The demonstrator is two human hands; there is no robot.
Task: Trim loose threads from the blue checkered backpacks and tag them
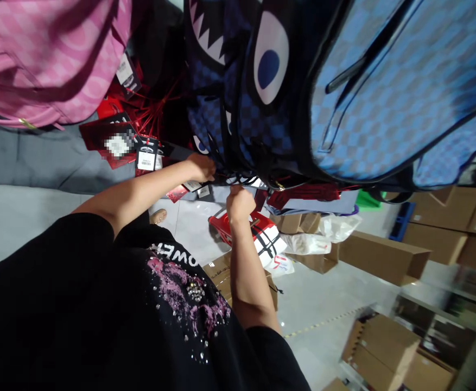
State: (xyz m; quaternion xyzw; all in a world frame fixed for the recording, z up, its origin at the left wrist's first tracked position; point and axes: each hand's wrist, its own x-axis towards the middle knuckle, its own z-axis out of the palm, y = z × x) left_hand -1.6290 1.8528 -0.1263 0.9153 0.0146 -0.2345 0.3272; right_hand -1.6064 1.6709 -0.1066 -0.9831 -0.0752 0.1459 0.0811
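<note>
A dark blue checkered backpack with printed eyes and jagged teeth hangs over the table edge in front of me. My left hand is closed at its lower edge, fingertips partly hidden against the dark fabric. Just to the right and nearer my body, my right hand makes a fist beneath the same edge. What either hand grips is too small or hidden to make out. Left of my left hand lie black and white hang tags with a bunch of red strings.
A pink backpack lies at upper left on the grey surface. A light blue checkered backpack fills the upper right. Below are a red and white package, plastic bags and cardboard boxes on the floor.
</note>
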